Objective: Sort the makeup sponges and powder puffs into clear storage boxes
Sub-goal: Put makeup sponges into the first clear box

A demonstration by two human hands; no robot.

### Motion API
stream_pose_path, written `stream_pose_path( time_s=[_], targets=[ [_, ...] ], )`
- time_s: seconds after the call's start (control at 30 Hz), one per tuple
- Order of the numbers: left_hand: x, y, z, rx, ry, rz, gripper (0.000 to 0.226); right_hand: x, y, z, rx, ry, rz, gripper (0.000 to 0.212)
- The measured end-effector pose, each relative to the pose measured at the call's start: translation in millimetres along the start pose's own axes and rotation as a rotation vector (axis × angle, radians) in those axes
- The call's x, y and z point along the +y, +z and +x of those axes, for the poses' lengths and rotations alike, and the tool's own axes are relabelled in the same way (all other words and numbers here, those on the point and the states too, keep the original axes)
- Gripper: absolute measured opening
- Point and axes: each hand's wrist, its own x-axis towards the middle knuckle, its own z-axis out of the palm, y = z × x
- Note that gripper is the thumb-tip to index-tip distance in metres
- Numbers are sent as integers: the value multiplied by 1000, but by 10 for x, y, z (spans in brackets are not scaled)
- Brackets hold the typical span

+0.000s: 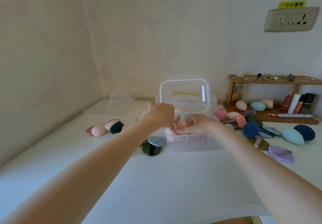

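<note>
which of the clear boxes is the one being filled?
The clear storage box at centre with its hinged lid raised; both hands reach into it among pink sponges. The other clear box, back left, lies tipped beside its flat lid and untouched.

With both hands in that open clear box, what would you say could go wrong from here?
1. The upright lid stands just behind the left hand; lifting that hand carelessly might knock it shut.
2. The clear box already looks full of pink sponges; pressing more in with the right hand may make some spill over the rim.
3. Both forearms pass close to the green puff and the olive puff, which could be swept aside on withdrawal.
</note>
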Motion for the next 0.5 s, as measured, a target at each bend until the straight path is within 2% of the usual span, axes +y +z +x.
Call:
stream_pose_path(
  time_s=[0.2, 0.4, 0.5],
  targets=[
    [75, -198, -42, -209, 113, 63, 40, 15, 4, -5, 4, -7, 1, 40],
    [63, -63, -25, -143, 80, 115, 17, 8, -6, 42, 5, 34, -80, 45],
    [69, -102, -33, -203, 95, 154, 12, -12, 6, 29, 22, 55, -84, 41]
  ],
)
